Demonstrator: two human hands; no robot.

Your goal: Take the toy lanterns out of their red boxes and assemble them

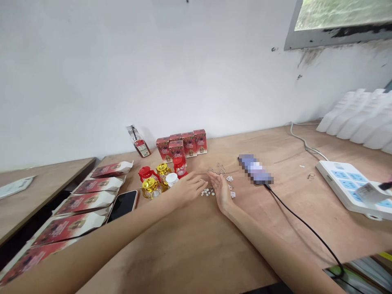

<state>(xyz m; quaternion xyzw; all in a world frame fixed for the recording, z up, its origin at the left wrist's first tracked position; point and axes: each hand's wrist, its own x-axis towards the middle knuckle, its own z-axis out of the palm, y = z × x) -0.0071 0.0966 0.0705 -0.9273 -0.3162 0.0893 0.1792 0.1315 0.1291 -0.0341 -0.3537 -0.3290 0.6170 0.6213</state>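
Note:
My left hand [189, 185] rests palm down on the wooden table [196, 241], fingers stretched toward a small scatter of white button cells [208, 192]. My right hand [221, 188] stands on its edge just right of them, fingers loosely extended, nothing visible in it. Small red and gold toy lanterns [157, 179] cluster left of my left hand, one with a white base. Thin wire hooks [217, 169] and tiny white tabs [229, 179] lie just beyond my right hand.
Red cartons [182, 146] stand at the back. Flattened red boxes [92, 192] fan out on the left beside a dark phone [123, 205]. A blurred device [255, 169] with a black cable [306, 228] lies to the right, then a white power strip [349, 183].

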